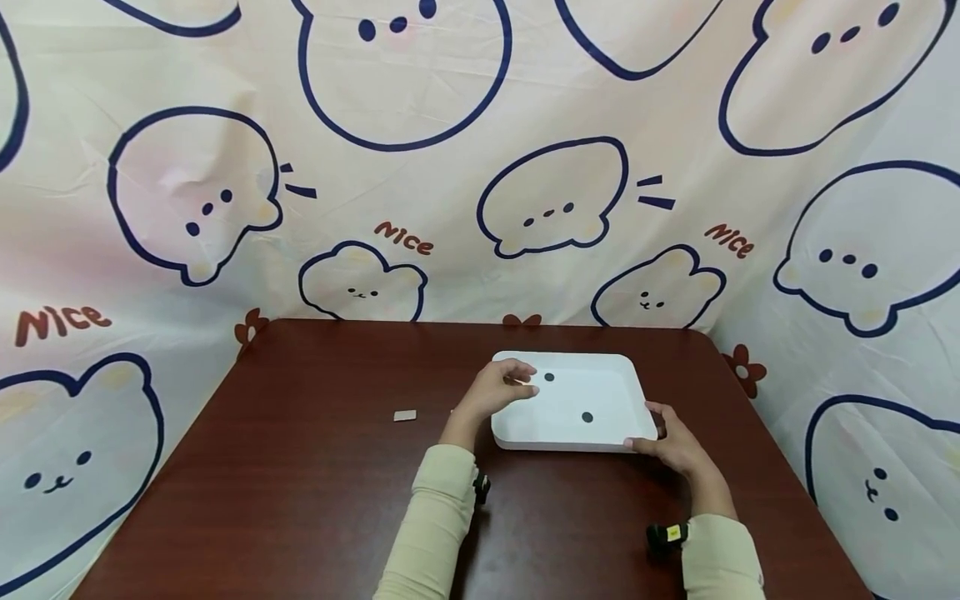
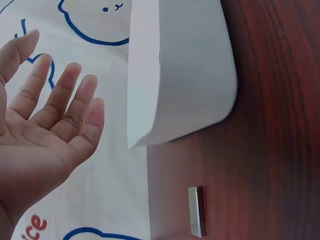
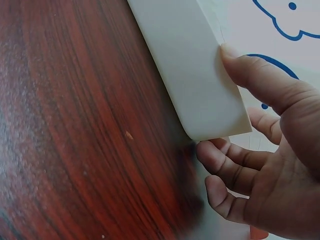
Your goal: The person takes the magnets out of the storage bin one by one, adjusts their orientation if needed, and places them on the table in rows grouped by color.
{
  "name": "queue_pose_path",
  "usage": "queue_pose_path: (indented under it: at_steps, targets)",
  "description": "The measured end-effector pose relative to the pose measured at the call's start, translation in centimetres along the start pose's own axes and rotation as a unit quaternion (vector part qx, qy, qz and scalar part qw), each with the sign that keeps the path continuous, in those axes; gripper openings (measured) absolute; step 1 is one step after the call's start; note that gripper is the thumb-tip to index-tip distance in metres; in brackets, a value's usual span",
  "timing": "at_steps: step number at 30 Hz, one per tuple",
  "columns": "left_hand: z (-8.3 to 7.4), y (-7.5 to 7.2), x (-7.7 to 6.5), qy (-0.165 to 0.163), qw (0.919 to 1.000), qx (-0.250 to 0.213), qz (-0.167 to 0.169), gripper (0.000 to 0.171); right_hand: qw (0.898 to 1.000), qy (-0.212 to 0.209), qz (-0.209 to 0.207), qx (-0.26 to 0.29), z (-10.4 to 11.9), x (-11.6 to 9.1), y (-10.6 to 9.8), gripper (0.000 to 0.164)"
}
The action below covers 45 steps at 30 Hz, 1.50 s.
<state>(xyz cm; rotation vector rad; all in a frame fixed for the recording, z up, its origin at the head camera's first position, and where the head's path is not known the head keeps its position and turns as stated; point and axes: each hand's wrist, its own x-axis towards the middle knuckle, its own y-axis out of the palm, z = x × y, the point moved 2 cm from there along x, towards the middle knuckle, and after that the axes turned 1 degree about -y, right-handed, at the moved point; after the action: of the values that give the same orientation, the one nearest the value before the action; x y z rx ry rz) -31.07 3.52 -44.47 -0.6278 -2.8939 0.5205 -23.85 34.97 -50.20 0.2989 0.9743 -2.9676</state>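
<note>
A white rectangular tray [image 1: 570, 400] lies on the table. Two small dark round discs are inside it, one disc [image 1: 550, 377] toward the back and another disc [image 1: 587, 417] nearer the front. My left hand [image 1: 504, 388] hovers over the tray's left side; in the left wrist view its fingers [image 2: 60, 105] are loosely bent and hold nothing. My right hand [image 1: 671, 442] grips the tray's near right corner. In the right wrist view the thumb [image 3: 265, 77] presses on one wall, with fingertips at the corner and underside.
A small flat rectangular piece [image 1: 405, 415], silvery with a dark side in the left wrist view, lies on the table left of the tray. The dark reddish-brown table [image 1: 315, 500] meets a cartoon-printed cloth [image 1: 450, 183] behind and at both sides.
</note>
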Motion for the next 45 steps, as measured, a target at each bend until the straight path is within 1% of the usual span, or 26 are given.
queue_pose_path:
  at_steps: [9,13,16,19,23,27,32,35,38,45]
  targets:
    - [-0.5,1.0,2.4,-0.004,0.9990,0.010,0.042,0.024,1.000,-0.009,0.002,0.003,0.3,-0.1,0.1,0.098]
    - [-0.6,1.5,3.3,-0.013,0.9983,0.028,0.050,0.025,1.000,-0.004,0.003,0.009,0.4,-0.2,0.2,0.100]
    - [-0.5,2.0,3.7,-0.025,0.9978,0.029,0.055,0.026,1.000,0.000,0.002,0.010,0.4,-0.2,0.2,0.100]
    - [-0.4,2.5,4.2,-0.040,0.9971,0.013,0.064,0.027,1.000,0.003,0.002,0.009,0.3,-0.2,0.1,0.099]
    - [-0.3,3.4,4.6,-0.068,0.9943,-0.005,0.082,0.032,1.000,0.007,0.001,0.008,0.2,0.0,0.1,0.099]
    - [-0.1,4.3,5.1,-0.094,0.9918,-0.010,0.086,0.035,1.000,0.003,0.004,0.009,0.2,0.0,0.1,0.099]
    - [0.2,5.5,5.7,-0.106,0.9905,-0.019,0.085,0.035,1.000,0.007,0.002,0.009,0.3,-0.2,-0.1,0.099]
    - [0.4,6.1,5.9,-0.114,0.9894,-0.024,0.087,0.035,1.000,0.003,0.002,0.008,0.4,-0.3,-0.2,0.099]
    - [0.6,6.7,6.0,-0.125,0.9882,-0.012,0.087,0.033,1.000,0.003,0.001,0.007,0.3,-0.3,-0.2,0.099]
    - [1.3,8.0,6.1,-0.150,0.9836,0.037,0.093,0.027,1.000,0.006,0.001,0.001,0.1,0.0,0.1,0.097]
